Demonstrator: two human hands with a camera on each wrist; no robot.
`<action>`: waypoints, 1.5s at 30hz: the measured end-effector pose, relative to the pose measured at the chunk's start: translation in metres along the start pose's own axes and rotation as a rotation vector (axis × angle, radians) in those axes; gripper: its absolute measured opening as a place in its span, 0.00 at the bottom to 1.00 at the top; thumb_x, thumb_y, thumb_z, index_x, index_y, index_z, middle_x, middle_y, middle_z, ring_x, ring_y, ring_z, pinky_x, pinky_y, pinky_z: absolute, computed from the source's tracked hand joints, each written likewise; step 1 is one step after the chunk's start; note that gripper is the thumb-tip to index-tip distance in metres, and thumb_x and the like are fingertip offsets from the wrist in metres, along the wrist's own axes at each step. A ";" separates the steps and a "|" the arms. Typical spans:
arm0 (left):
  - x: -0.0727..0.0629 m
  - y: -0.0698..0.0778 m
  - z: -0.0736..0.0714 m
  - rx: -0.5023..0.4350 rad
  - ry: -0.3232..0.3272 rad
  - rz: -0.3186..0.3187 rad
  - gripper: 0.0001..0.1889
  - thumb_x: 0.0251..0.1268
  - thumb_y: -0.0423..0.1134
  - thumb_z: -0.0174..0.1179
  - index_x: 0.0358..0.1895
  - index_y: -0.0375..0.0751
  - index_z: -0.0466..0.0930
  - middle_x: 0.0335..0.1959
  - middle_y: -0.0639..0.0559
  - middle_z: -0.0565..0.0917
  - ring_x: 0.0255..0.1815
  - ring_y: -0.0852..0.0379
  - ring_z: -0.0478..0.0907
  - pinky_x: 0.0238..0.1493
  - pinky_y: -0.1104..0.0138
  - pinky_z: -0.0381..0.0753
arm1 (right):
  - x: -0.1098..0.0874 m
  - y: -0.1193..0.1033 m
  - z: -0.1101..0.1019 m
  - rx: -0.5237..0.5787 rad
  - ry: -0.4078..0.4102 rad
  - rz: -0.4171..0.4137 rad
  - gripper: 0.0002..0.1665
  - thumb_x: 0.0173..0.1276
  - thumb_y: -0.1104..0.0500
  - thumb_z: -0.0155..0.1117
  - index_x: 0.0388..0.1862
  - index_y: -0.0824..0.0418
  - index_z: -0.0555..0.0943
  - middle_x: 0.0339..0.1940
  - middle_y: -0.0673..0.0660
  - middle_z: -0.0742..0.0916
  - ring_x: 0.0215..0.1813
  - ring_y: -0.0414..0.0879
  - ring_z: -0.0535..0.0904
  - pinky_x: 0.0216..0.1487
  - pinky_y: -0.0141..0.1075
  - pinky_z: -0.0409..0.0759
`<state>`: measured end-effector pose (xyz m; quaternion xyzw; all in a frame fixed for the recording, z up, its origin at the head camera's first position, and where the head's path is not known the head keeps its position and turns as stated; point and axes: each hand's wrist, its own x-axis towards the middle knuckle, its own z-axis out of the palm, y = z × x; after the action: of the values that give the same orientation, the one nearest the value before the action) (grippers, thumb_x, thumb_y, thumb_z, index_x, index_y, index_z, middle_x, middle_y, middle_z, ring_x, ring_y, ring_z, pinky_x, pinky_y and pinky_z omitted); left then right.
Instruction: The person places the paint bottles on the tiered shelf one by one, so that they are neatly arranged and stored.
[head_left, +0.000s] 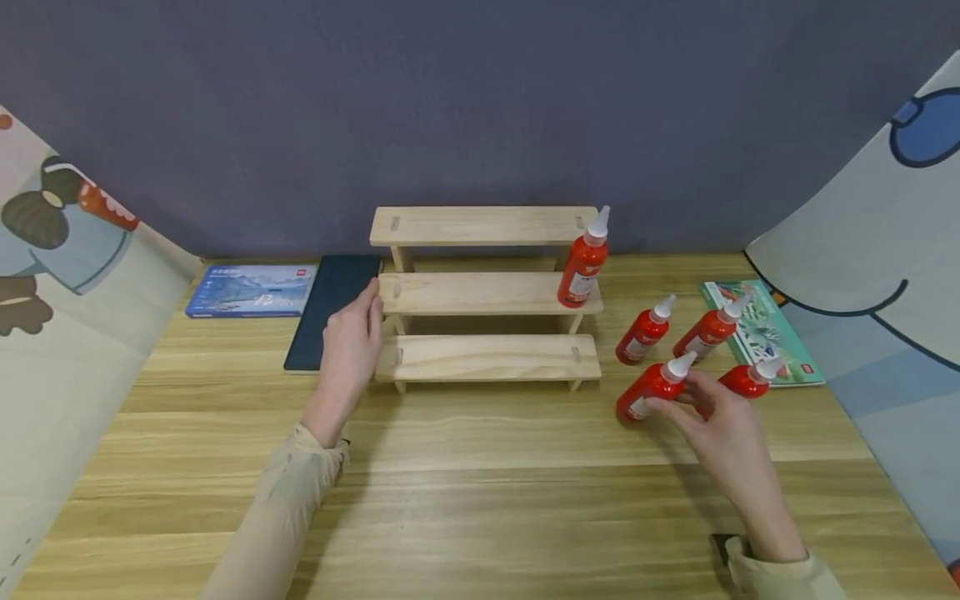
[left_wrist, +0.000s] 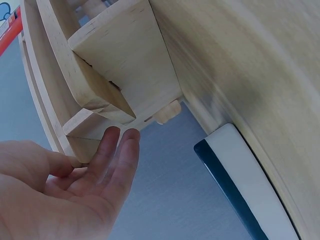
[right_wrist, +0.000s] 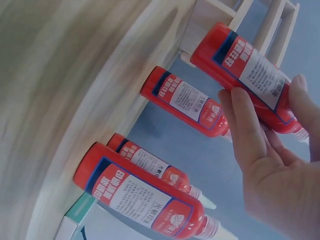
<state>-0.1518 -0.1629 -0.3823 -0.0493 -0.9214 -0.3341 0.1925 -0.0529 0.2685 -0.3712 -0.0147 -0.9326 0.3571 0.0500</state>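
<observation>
My right hand (head_left: 726, 429) grips a red squeeze bottle (head_left: 647, 398) with a white nozzle, thumb on one side and fingers on the other. In the right wrist view this bottle (right_wrist: 240, 65) is tilted, its base raised off the tabletop. Three similar red bottles (head_left: 642, 337) stand around that hand on the table. My left hand (head_left: 351, 337) holds the left end of a three-tier wooden shelf (head_left: 480, 293) at its middle tier. The left wrist view has thumb and index finger at the board's corner (left_wrist: 85, 150), other fingers extended below. Another red bottle (head_left: 582, 271) stands at the middle tier's right end.
Left of the shelf lie a dark book (head_left: 322, 321) and a blue box with a landscape picture (head_left: 251, 292). A green illustrated box (head_left: 780, 337) lies behind the bottles on the right. A dark grey backdrop (head_left: 480, 108) rises behind the wood-grain table (head_left: 465, 492).
</observation>
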 end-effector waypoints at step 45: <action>-0.001 0.001 0.000 0.002 0.002 0.000 0.22 0.89 0.35 0.45 0.75 0.26 0.73 0.67 0.28 0.80 0.57 0.29 0.84 0.49 0.37 0.84 | 0.013 -0.049 0.003 0.056 0.008 -0.058 0.37 0.67 0.46 0.81 0.68 0.64 0.83 0.59 0.68 0.89 0.58 0.66 0.86 0.47 0.46 0.90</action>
<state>-0.1501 -0.1622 -0.3819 -0.0485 -0.9216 -0.3331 0.1933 -0.0659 0.2311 -0.3394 0.0122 -0.9220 0.3816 0.0643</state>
